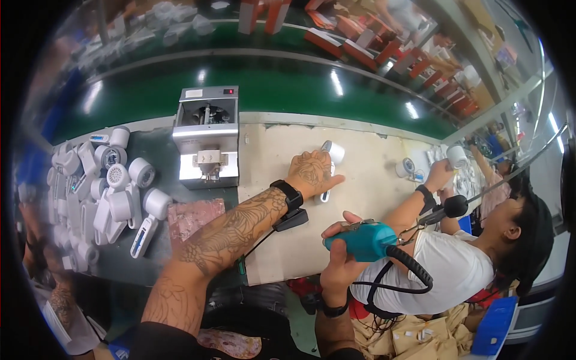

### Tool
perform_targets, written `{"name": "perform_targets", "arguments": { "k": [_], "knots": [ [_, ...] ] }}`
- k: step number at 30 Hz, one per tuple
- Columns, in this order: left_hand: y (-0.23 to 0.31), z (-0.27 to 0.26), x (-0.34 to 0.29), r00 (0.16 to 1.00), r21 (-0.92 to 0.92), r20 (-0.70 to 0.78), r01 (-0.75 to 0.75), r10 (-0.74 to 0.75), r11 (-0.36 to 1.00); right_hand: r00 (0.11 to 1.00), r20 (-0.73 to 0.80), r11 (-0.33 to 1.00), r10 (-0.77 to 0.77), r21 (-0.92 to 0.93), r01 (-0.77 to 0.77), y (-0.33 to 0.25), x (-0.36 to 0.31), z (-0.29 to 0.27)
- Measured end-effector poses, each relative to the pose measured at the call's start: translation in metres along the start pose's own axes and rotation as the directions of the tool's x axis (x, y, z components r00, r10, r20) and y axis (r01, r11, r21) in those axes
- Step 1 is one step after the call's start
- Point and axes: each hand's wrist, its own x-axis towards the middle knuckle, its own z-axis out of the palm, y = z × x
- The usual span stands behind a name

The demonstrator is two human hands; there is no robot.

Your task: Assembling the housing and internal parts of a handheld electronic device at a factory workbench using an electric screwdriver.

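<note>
Fingers [327,180] press a white device [331,157]; right hand [342,255] grips a teal screwdriver [363,240].

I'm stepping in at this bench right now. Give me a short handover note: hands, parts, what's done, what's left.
Left hand: pressed flat on a white handheld device lying on the beige mat.
Right hand: gripping the teal electric screwdriver, held off the device.
Pile of white devices waits at far left, beside the grey screw feeder.
Done: one device positioned.
Left: likely driving its screws; the pile looks unprocessed.
</note>
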Motion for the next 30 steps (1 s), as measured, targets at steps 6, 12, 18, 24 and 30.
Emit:
{"name": "perform_targets", "arguments": {
  "k": [6,12,18,24,30],
  "knots": [
    [-0.019,-0.006,-0.025,0.984,-0.141,-0.177,-0.058,0.032,0.988,0.999,0.017,1.000,-0.031,0.004,0.031,0.008,0.005,0.003],
    [-0.045,-0.066,-0.122,0.876,-0.126,-0.382,-0.365,0.294,0.922,1.000,0.025,0.998,-0.004,0.070,0.002,0.019,0.008,0.012],
    [-0.105,-0.094,-0.207,0.977,-0.258,-0.161,-0.177,0.139,0.950,0.942,0.325,0.987,-0.079,0.160,0.027,0.011,0.022,0.035],
    [-0.133,-0.092,-0.236,0.970,-0.071,-0.210,-0.136,0.119,0.988,0.924,0.368,0.904,-0.102,0.423,-0.069,-0.013,0.024,0.107],
    [-0.146,-0.074,-0.248,0.912,0.018,-0.344,-0.230,0.222,0.973,0.919,0.375,0.847,-0.125,0.522,-0.098,-0.001,0.045,0.187]
  ]
}}
